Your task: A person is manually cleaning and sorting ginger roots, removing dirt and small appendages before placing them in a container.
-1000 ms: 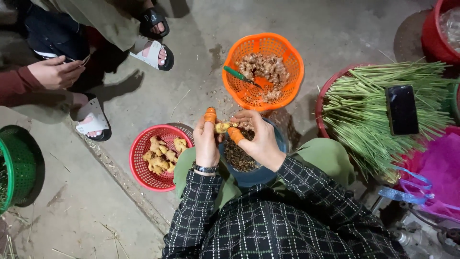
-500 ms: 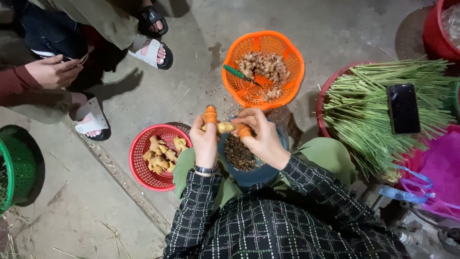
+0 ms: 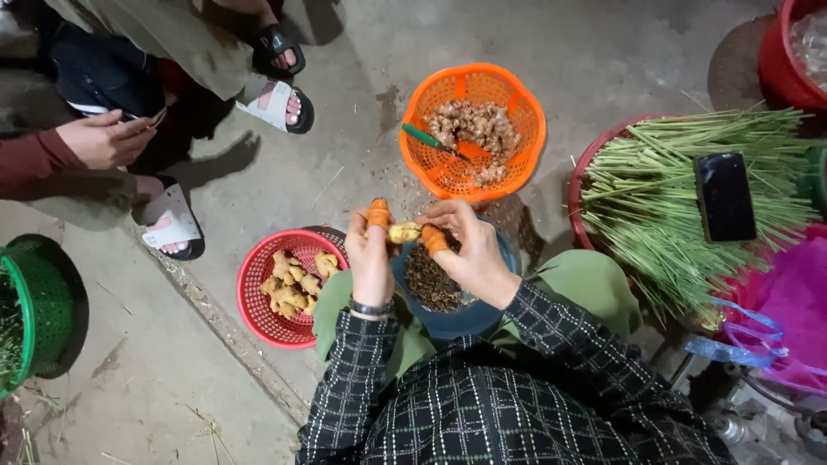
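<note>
Sleeves (image 3: 517,379): I see black with a fine white check.
Finger covers (image 3: 379,213): orange, on my thumb tips.
Root piece (image 3: 403,232): pale yellow.
Bowl (image 3: 465,320), 6 o'clock of it: blue, dark brown peelings inside.
Basket (image 3: 517,95), 12 o'clock: orange mesh, tan roots, green-handled tool.
Basket (image 3: 258,319), 9 o'clock: red mesh, yellow peeled pieces.
Stalks (image 3: 655,198), 3 o'clock: green, black phone (image 3: 724,196) on top.
Bag (image 3: 792,301): magenta.

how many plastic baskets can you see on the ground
3: an orange basket ahead of the hands, a red basket by the left hand, and a green basket at the left edge, partly cut off. Others may be out of view.
</note>
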